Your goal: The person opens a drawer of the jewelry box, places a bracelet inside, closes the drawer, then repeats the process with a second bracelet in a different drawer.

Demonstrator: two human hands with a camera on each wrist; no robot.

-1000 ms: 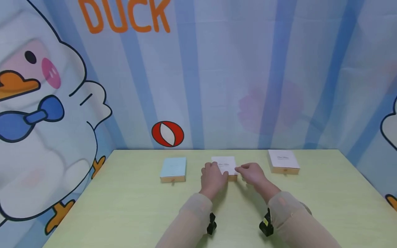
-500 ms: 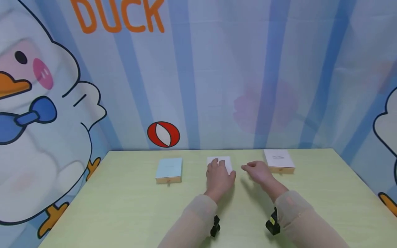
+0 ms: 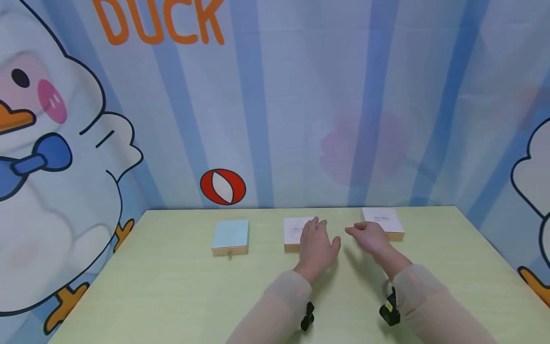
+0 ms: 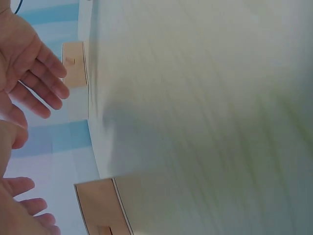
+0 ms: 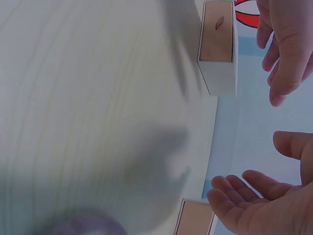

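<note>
My left hand (image 3: pixel 319 246) hovers over the right part of the middle white box (image 3: pixel 293 231), hiding much of it. Its fingers are extended, the thumb spread away, and it holds nothing. To its right my right hand (image 3: pixel 370 237) hangs above the table in front of the right white box (image 3: pixel 382 219), fingers loosely bent. In the right wrist view nothing lies between that hand's thumb and fingers (image 5: pixel 239 188). Both white boxes have tan fronts; a small tab shows on the middle box's front (image 5: pixel 217 34). The lid print is too small to read.
A pale blue box (image 3: pixel 230 235) with a tan front sits to the left on the light wooden table (image 3: pixel 180 286). Behind the table hangs a blue striped cloth (image 3: pixel 296 119) with a cartoon duck. Dark wrist cameras (image 3: pixel 389 308) sit at both cuffs.
My left hand has shifted right, uncovering the left side of the middle box. The right hand has drawn away to the right from that box. The head view has turned slightly right.
</note>
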